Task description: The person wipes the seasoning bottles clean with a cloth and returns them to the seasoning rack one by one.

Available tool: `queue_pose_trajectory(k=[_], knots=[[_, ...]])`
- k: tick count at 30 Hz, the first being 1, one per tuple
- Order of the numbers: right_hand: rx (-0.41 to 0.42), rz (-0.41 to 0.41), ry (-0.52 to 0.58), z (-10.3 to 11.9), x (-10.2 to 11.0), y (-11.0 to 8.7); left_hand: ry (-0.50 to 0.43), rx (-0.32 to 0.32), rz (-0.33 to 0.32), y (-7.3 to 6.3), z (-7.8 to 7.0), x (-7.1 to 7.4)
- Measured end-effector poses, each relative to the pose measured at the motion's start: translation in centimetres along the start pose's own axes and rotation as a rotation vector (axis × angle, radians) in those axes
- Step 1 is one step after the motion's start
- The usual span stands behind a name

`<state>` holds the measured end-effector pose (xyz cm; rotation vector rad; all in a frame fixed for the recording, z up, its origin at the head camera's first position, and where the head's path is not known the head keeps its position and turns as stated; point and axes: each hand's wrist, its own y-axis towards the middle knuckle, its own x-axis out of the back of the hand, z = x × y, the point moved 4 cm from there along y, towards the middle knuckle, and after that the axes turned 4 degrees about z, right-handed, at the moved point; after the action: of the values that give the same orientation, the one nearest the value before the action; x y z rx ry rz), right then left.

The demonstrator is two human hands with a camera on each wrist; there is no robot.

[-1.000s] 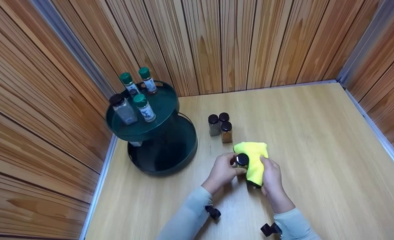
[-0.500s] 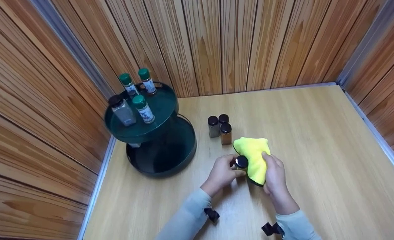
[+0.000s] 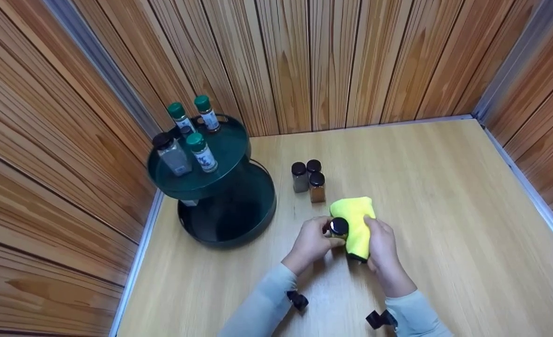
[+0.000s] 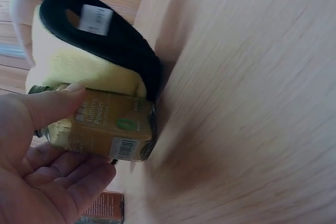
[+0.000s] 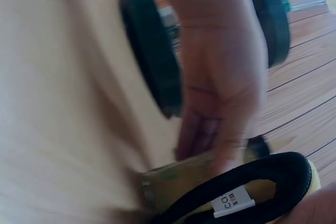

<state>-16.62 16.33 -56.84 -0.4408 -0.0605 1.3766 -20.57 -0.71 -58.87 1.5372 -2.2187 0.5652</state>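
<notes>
A square glass jar of turmeric powder [image 4: 118, 124] with a black lid [image 3: 339, 226] stands upright near the front middle of the table. My left hand [image 3: 312, 242] grips it between thumb and fingers from the left. Against its right side lies a folded yellow cloth [image 3: 357, 224] with a black edge and a white tag [image 4: 95, 20]. My right hand [image 3: 383, 245] holds that cloth, thumb on top, its other fingers mostly hidden behind it. The right wrist view is blurred and shows the cloth's black edge [image 5: 294, 167] close over the jar.
Behind the hands stand three black-lidded spice jars [image 3: 317, 187]. At left, a dark green two-tier round rack [image 3: 229, 220] carries several bottles on top, including a green-capped one [image 3: 202, 152] and a larger black-capped one [image 3: 172, 154]. Wood-panelled walls [image 3: 285, 65] enclose the table.
My right hand shifts the cloth up, then back down along the jar's side, and its shape changes slightly. My left hand and the jar stay almost in place.
</notes>
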Motion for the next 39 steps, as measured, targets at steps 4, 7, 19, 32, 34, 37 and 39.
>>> queue_pose_trajectory(k=[4, 7, 19, 32, 34, 37, 39], knots=[[0.063, -0.017, 0.041, 1.4, 0.0, -0.5, 0.002, -0.023, 0.000, 0.0, 0.0, 0.0], [0.084, -0.011, 0.035, 1.5, 0.0, -0.6, -0.009, -0.024, 0.003, 0.0, 0.0, 0.0], [-0.055, 0.014, 0.032, -0.5, -0.1, 0.1, -0.019, -0.003, 0.010, 0.2, -0.2, 0.0], [0.013, -0.030, 0.004, -0.2, -0.2, -0.2, 0.014, -0.029, 0.011, 0.1, -0.4, 0.0], [-0.021, -0.021, 0.003, -1.0, 0.0, 0.2, 0.021, -0.027, 0.015, 0.1, -0.4, 0.0], [-0.045, -0.003, -0.012, -1.6, 0.1, 0.6, 0.044, -0.020, 0.013, 0.1, -0.3, 0.0], [-0.045, 0.003, -0.026, -1.5, 0.2, 0.7, 0.051, -0.010, 0.015, 0.2, -0.2, -0.1]])
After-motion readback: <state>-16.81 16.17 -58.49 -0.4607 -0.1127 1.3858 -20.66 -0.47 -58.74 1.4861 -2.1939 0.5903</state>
